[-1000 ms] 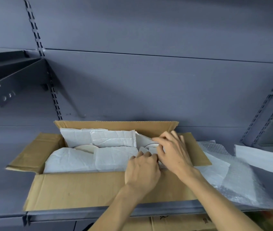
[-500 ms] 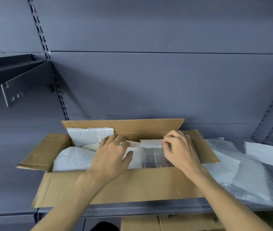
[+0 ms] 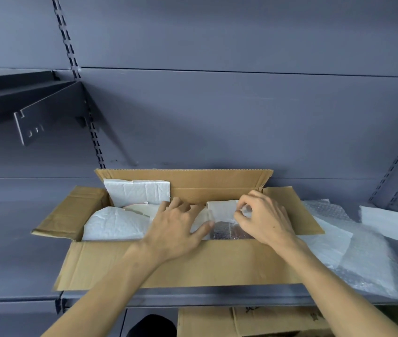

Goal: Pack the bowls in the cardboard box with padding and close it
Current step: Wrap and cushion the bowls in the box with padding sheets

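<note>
Head view shows, nearest to the camera, two bare forearms that reach over the front flap of the cardboard box (image 3: 168, 266). This box stands on a grey metal shelf (image 3: 217, 294), with all four flaps open. The left hand (image 3: 176, 227) lies flat inside the box, fingers spread, and presses on the white foam sheets (image 3: 115, 224). The right hand (image 3: 263, 220) pinches the edge of a small foam piece (image 3: 222, 210) between thumb and fingertips, above a patch of bubble wrap (image 3: 229, 233) at the right side of the box.

Only one pale rim of a bowl (image 3: 139, 207) shows between the foam sheets, left of the middle; the other bowls, if there are more, are hidden under the padding. I judge the bowls to be hard and easy to break, so they should be held with the whole palm under the rim and not knocked together. The foam and the bubble wrap look very light and soft; a pinch at one edge is enough to move them. The cardboard flaps are stiff and best taken at their free edges.

To the right of the box, more bubble wrap and foam sheets (image 3: 363, 251) lie loose on the shelf. Behind stands a grey wall panel with slotted rails (image 3: 91, 132), and a dark bracket (image 3: 30, 127) hangs at the upper left.
</note>
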A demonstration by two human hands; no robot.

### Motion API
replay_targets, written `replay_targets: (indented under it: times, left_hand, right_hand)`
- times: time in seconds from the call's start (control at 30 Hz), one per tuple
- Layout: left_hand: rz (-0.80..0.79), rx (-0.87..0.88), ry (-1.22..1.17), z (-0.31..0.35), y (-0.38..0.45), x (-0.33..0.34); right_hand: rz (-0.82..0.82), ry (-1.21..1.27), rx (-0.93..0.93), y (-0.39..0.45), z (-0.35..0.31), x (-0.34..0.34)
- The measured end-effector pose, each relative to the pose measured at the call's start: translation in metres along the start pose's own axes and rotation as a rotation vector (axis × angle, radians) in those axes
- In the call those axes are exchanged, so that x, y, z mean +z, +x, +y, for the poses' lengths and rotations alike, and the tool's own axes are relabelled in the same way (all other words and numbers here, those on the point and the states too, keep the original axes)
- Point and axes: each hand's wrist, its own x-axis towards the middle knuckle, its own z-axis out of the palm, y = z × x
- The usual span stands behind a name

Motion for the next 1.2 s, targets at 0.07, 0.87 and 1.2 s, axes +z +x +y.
replay_targets:
  times: [0.07, 0.87, 1.2]
  left_hand:
    - [-0.016, -0.019, 0.002, 0.001, -0.001, 0.0]
    - [-0.316, -0.145, -0.264, 0.004, -0.005, -0.007]
    - [0.214, -0.147, -0.297, -0.038, -0.007, -0.017]
  right_hand:
    - [-0.026, -0.019, -0.034, 0.001, 0.002, 0.002]
    - [-0.474, -0.063, -0.059, -0.01, -0.057, 0.012]
    - [-0.528, -0.063, -0.09, -0.013, -0.059, 0.014]
